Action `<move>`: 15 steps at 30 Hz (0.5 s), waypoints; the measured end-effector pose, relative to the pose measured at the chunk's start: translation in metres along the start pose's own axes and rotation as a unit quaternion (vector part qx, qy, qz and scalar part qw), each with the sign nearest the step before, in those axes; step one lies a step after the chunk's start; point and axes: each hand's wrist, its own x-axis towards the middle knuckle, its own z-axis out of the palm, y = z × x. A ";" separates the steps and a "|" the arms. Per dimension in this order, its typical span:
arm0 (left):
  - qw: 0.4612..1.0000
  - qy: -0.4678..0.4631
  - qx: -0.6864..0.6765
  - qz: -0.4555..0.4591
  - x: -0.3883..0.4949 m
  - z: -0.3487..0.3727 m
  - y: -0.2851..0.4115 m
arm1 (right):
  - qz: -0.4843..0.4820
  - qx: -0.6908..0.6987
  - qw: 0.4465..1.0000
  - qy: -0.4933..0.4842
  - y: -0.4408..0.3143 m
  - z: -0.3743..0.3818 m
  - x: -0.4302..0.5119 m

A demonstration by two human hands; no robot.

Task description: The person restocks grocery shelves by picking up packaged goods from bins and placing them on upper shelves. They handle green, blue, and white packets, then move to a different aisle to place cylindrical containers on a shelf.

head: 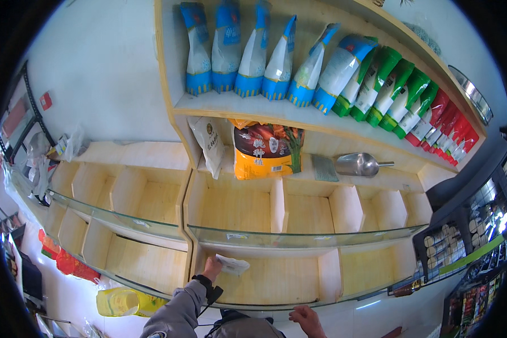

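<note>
My left hand (212, 268), with a black strap at the wrist, reaches into a wooden display bin (274, 283) of the lower row. Its fingers pinch a crumpled white cloth or wipe (233, 265) by the bin's left wall. My right hand (307, 320) hovers by the bin's front glass edge, fingers loosely bent, with nothing visible in it. Above, a glass strip (287, 240) bearing small labels fronts the upper row of bins.
A metal scoop (358, 164) lies on the ledge beside a grey-green pad (324, 168). An orange rice bag (268, 154) and a white bag (209, 143) stand there too. Blue-and-white pouches (249, 63) line the shelf overhead. A yellow package (129, 302) is low at left.
</note>
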 end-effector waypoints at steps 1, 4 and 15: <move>1.000 -0.003 0.017 -0.001 0.005 -0.003 0.001 | -0.004 0.004 1.000 -0.002 0.001 0.002 0.003; 0.995 0.033 0.070 0.058 0.005 -0.008 0.012 | 0.001 -0.011 1.000 -0.005 0.004 0.009 0.010; 0.945 -0.016 -0.174 0.277 -0.073 -0.069 0.221 | -0.005 -0.042 0.999 0.009 0.009 0.020 0.025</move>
